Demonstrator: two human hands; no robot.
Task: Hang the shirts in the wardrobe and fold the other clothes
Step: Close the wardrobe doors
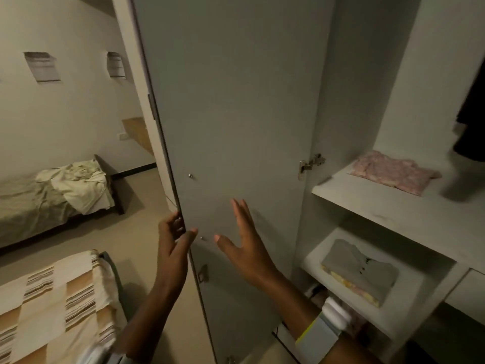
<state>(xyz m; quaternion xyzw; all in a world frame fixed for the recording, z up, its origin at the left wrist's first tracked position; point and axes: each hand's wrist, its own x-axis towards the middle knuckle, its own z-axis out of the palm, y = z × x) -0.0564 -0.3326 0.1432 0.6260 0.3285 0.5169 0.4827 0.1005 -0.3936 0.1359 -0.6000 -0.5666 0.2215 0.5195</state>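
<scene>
Indoors, left hand [174, 241] grasping wardrobe door [236, 114] by its free edge, right hand [242, 243] released, fingers straight, beside the door's inner face.

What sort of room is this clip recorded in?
Most likely a shared bedroom: two beds, one with rumpled sheets and one with a striped cover, beside an open wardrobe holding folded clothes on its shelves.
</scene>
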